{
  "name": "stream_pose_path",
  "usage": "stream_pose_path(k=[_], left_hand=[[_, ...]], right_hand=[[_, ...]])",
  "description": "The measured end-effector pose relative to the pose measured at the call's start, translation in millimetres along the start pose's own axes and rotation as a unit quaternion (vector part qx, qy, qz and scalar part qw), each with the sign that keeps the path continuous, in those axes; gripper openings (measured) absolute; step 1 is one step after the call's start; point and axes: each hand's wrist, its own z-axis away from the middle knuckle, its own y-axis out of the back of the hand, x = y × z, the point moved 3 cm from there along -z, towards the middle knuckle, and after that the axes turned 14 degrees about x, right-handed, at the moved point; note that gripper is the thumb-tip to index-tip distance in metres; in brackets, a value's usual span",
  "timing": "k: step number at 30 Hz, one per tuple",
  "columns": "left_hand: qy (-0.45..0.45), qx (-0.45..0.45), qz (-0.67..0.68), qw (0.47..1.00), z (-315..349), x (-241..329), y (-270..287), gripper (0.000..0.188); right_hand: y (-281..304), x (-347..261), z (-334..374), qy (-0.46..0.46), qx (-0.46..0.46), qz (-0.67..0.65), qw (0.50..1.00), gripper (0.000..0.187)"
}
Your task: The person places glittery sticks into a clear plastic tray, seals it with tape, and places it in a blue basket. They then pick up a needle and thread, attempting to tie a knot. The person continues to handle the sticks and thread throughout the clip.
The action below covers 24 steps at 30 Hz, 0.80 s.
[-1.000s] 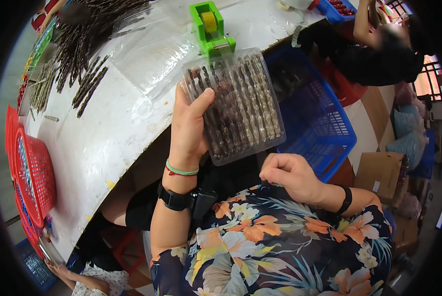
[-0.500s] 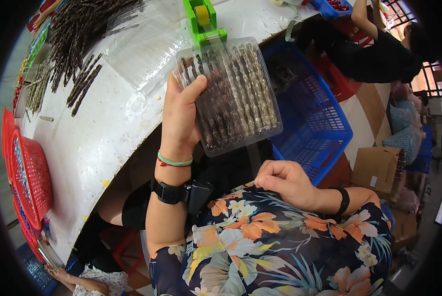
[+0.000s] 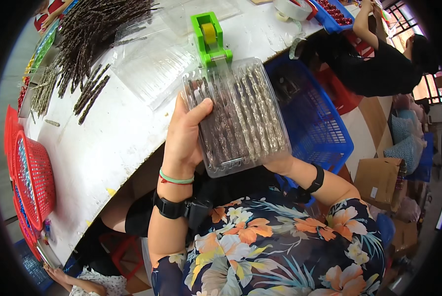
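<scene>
My left hand (image 3: 182,133) grips a flat clear plastic box (image 3: 216,172) by its left side, thumb on top and fingers underneath. Through the plastic I see a row of twisted glittery sticks, dark brown ones (image 3: 224,130) on the left and pale silver ones (image 3: 259,111) on the right. At the lower right corner, my right hand (image 3: 279,164) is behind the box, its fingers hidden. Just beyond the box's far edge stands a green tape dispenser (image 3: 199,37) with a yellow core; a strip of tape seems to run from it to the box.
Clear plastic covers (image 3: 152,74) and a heap of dark twisted sticks (image 3: 90,34) lie on the white table (image 3: 117,133). Red baskets (image 3: 38,177) stand at the left, a blue crate (image 3: 324,133) beside the table at the right. Other people work at the edges.
My right hand has moved from in front of my body up to the box's lower right corner, going behind it. The box and left hand appear slightly lower and farther right in view.
</scene>
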Motion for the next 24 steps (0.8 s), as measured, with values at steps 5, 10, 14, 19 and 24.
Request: stream_pose_path(k=[5,10,14,19,24], left_hand=[[0.006,0.001,-0.005,1.000,3,3,0,0.047],[-0.016,-0.004,-0.017,1.000,4,5,-2,0.050],[-0.061,-0.006,-0.054,0.997,1,9,-1,0.054],[-0.074,-0.021,-0.070,0.995,2,9,3,0.058],[-0.071,-0.036,-0.065,0.995,14,3,7,0.062]], right_hand=[[-8,20,0,-0.209,0.063,-0.291,0.932,0.042],[8,20,-36,-0.358,0.114,-0.386,0.843,0.029],[32,35,-70,-0.267,0.171,-0.140,0.938,0.017],[43,20,-118,-0.188,0.204,-0.186,0.942,0.022],[24,-2,-163,-0.121,0.071,-0.067,0.988,0.024]])
